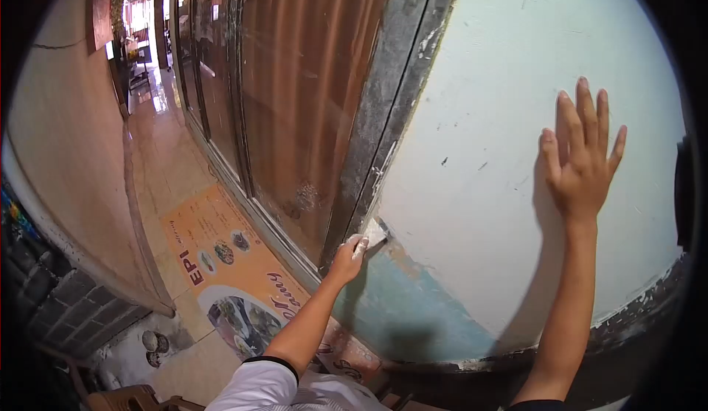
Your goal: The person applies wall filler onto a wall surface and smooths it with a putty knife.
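Observation:
My left hand (349, 257) is closed around a putty knife (375, 232), its fingers smeared with white paste. The blade rests against the wall at the corner by the dark frame, and the handle is mostly hidden in my grip. White coating covers most of the wall (509, 190); a bare blue-green patch (413, 308) shows low down, just right of my left hand. Farther right and higher, my right hand (582, 160) lies flat on the white surface with its fingers spread and nothing in it.
A dark window frame (380, 86) with glass and a brown curtain (302, 79) stands left of the wall. An orange printed banner (221, 241) covers the tiled floor below. Grey blocks (81, 315) and a low wall (81, 138) line the left side of a corridor.

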Available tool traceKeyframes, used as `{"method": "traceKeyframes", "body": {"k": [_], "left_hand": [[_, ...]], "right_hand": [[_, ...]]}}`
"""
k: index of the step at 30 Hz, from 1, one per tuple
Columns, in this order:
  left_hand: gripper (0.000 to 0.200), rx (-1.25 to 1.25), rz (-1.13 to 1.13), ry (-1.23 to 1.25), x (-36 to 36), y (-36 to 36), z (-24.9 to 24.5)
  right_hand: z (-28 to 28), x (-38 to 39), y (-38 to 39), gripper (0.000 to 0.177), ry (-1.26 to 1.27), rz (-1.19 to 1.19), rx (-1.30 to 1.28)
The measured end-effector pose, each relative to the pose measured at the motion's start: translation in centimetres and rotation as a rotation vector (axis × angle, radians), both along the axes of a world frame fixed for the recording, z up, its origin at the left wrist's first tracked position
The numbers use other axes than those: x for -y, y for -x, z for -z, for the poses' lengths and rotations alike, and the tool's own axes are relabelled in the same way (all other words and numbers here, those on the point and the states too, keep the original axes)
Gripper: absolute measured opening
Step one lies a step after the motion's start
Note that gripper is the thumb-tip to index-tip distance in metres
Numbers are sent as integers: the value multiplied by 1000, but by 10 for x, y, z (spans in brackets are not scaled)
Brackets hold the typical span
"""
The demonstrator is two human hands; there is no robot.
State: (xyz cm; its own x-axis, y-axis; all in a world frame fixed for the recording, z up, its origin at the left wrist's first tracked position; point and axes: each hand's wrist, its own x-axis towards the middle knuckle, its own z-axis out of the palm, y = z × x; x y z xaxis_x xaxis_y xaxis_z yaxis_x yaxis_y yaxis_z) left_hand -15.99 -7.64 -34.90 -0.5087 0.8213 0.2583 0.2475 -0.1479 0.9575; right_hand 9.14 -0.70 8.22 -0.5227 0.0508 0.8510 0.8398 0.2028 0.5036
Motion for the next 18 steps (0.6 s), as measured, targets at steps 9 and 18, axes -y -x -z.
{"method": "traceKeyframes", "body": {"k": [9, 18], "left_hand": [[32, -4, 28, -81, -10, 15, 1], [29, -120, 86, -104, -18, 35, -31]], "right_hand": [[0, -10, -9, 45, -80, 17, -3], [-1, -12, -8, 42, -106, -28, -27]]}}
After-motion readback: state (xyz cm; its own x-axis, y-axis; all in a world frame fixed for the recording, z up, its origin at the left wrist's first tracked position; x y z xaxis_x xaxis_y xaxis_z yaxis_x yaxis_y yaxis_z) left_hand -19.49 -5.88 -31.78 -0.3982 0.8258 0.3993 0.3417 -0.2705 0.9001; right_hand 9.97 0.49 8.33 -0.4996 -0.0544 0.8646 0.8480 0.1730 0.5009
